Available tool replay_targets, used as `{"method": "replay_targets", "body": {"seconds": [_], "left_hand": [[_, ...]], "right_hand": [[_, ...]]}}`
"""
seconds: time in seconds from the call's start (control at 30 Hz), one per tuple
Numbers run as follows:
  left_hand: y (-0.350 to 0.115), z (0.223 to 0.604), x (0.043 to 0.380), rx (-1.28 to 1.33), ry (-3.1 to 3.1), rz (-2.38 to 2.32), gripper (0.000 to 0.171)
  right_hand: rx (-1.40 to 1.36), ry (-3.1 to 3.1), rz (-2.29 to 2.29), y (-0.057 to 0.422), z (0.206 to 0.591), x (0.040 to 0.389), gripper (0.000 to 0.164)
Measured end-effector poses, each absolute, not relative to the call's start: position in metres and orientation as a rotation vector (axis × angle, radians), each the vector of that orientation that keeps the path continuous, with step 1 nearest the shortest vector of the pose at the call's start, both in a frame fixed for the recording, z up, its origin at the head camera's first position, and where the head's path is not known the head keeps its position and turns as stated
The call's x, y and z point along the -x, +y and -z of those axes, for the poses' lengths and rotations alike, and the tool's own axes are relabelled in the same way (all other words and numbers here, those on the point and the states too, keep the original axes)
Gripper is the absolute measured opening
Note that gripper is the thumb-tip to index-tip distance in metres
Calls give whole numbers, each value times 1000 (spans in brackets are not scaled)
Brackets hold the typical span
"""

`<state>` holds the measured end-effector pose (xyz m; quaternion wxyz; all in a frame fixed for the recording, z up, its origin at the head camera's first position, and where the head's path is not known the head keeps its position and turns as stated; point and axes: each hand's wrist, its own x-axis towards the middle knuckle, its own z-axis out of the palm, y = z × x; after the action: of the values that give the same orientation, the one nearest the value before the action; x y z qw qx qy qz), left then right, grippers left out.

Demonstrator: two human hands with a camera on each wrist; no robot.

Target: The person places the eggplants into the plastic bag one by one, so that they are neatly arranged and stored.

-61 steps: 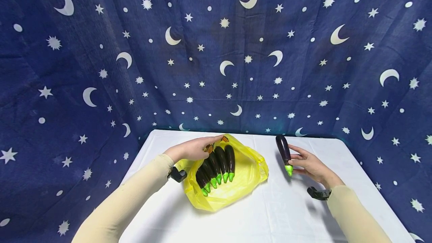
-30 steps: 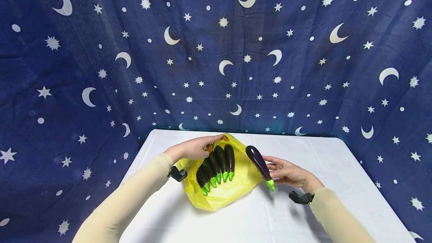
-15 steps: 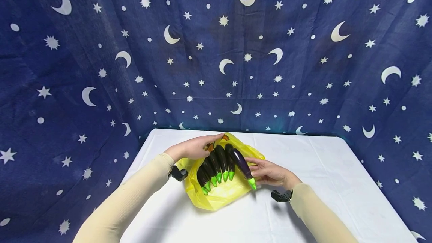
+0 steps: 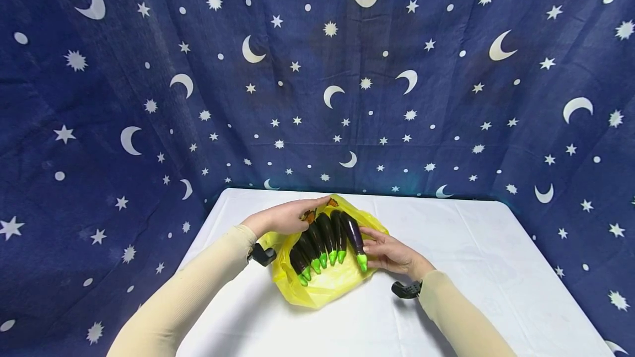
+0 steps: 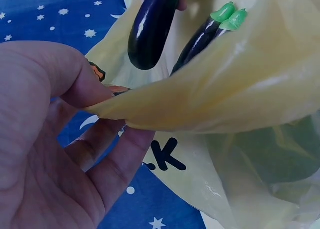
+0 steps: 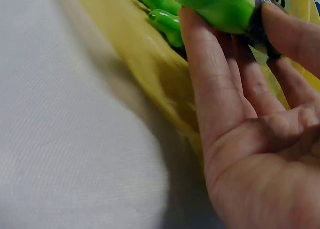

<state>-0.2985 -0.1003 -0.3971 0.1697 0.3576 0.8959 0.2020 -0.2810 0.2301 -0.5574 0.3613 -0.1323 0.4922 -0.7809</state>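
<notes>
A yellow plastic bag [image 4: 331, 291] lies on the table with its mouth spread wide. Its upper left edge is pinched between thumb and fingers of my left hand [image 4: 284, 218]; the left wrist view shows the thin film [image 5: 165, 111] between them. My right hand [image 4: 394, 253] holds a dark purple eggplant [image 4: 353, 231] with a bright green stem end, inside the bag's opening at the right. In the right wrist view the thumb and fingers grip it near its green cap [image 6: 220, 9]. Several more eggplants [image 4: 324, 233] lie side by side in the bag, caps toward me.
The table [image 4: 471, 247] has a white cloth. Behind and beside it hangs a dark blue curtain [image 4: 317, 70] with moons and stars. Black wrist cameras [image 4: 407, 290] sit on both forearms. Dark lettering [image 5: 167, 154] is printed on the bag.
My right hand has brought the eggplant leftward from the right side of the table into the bag's mouth, beside the others. My left hand keeps its hold on the bag's edge.
</notes>
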Motion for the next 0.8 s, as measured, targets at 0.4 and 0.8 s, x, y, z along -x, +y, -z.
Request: {"method": "replay_targets", "body": {"seconds": [0.4, 0.8], "left_hand": [[-97, 399, 300, -1027, 2530, -567, 75], [-98, 398, 298, -1011, 2526, -584, 76]], "right_hand": [[115, 1539, 2075, 217, 561, 283, 79], [97, 1560, 2108, 201, 566, 290, 77]]}}
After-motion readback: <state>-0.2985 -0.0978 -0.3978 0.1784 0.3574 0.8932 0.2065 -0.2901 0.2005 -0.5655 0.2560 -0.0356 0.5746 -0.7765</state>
